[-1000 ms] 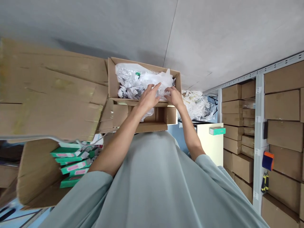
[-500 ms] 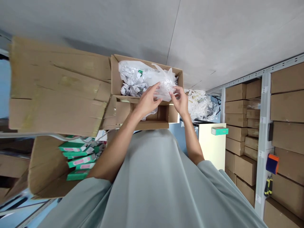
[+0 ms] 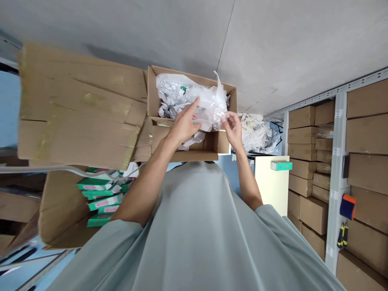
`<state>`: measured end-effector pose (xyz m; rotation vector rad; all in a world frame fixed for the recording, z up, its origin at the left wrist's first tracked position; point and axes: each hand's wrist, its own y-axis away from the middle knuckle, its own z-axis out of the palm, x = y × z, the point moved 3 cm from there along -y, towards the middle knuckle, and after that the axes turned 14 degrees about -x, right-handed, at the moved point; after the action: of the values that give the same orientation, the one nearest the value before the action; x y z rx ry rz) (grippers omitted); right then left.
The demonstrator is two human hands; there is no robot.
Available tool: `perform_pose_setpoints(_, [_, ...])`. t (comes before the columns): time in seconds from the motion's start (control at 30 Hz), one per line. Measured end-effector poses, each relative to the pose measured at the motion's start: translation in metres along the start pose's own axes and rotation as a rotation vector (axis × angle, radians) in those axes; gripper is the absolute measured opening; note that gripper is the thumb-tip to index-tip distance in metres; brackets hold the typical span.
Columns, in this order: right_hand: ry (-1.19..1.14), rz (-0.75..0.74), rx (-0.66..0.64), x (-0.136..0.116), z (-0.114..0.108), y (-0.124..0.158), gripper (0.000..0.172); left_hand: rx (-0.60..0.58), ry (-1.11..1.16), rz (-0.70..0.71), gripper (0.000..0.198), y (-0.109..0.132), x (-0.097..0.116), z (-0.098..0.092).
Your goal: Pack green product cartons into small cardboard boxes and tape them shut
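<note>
A crumpled clear plastic bag (image 3: 209,103) lies across the near side of an open cardboard box (image 3: 154,91) and hangs over its edge. My right hand (image 3: 233,128) pinches the bag's right side between thumb and fingers. Against the left side of the bag is my left hand (image 3: 183,124), its index finger stretched out and its thumb apart; the other fingertips are partly hidden. Crumpled grey-white paper scraps (image 3: 171,106) and a small green piece (image 3: 183,89) show inside the box. Below the bag stands a smaller open carton (image 3: 197,156) with white plastic in it.
Large cardboard flaps (image 3: 81,113) extend left. Green and pink small boxes (image 3: 104,202) fill a carton (image 3: 60,210) at lower left. Shredded white paper (image 3: 256,131) is heaped at right, near a small green box (image 3: 281,165) on a pale panel. Shelves (image 3: 332,182) hold stacked cartons.
The bag's right part has shifted nearer and lower, with one corner now sticking up. My right hand has closed on its edge. The whole view has shifted slightly.
</note>
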<state>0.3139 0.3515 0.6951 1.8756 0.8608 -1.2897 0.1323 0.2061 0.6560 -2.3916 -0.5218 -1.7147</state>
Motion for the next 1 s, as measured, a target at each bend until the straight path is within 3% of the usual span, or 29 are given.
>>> perform_pose_setpoints(0.13, [-0.057, 0.047, 0.224, 0.016, -0.014, -0.024, 0.053, 0.079, -0.147, 0.014, 0.094, 0.0, 0.001, -0.02])
perform_pose_setpoints(0.27, [0.001, 0.028, 0.276, 0.032, -0.023, -0.042, 0.059, 0.134, -0.277, 0.006, 0.041, -0.005, 0.001, -0.043])
perform_pose_setpoints(0.33, [0.106, -0.024, 0.281, 0.037, -0.026, -0.046, 0.064, 0.192, -0.287, -0.034, 0.026, -0.005, 0.001, -0.054])
perform_pose_setpoints(0.43, [0.226, -0.032, 0.363, 0.044, -0.035, -0.046, 0.061, 0.326, -0.246, -0.105, 0.03, 0.001, -0.001, -0.068])
perform_pose_setpoints(0.57, [0.332, 0.094, 0.453, 0.054, -0.049, -0.046, 0.047, 0.488, -0.245, -0.194, 0.03, 0.018, -0.003, -0.081])
perform_pose_setpoints(0.73, [0.536, 0.062, 0.325, 0.059, -0.044, -0.051, 0.039, 0.557, -0.277, -0.251, 0.026, 0.042, 0.012, -0.082])
perform_pose_setpoints(0.83, [0.696, 0.078, 0.196, 0.06, -0.032, -0.056, 0.04, 0.442, -0.221, -0.125, 0.031, 0.055, 0.024, -0.068])
perform_pose_setpoints(0.9, [0.75, 0.083, 0.144, 0.062, -0.025, -0.06, 0.041, 0.207, -0.183, -0.065, 0.03, 0.061, 0.023, -0.051])
perform_pose_setpoints(1.0, [0.778, 0.061, 0.124, 0.063, -0.021, -0.066, 0.039, -0.188, -0.184, -0.129, 0.027, 0.064, 0.001, -0.015])
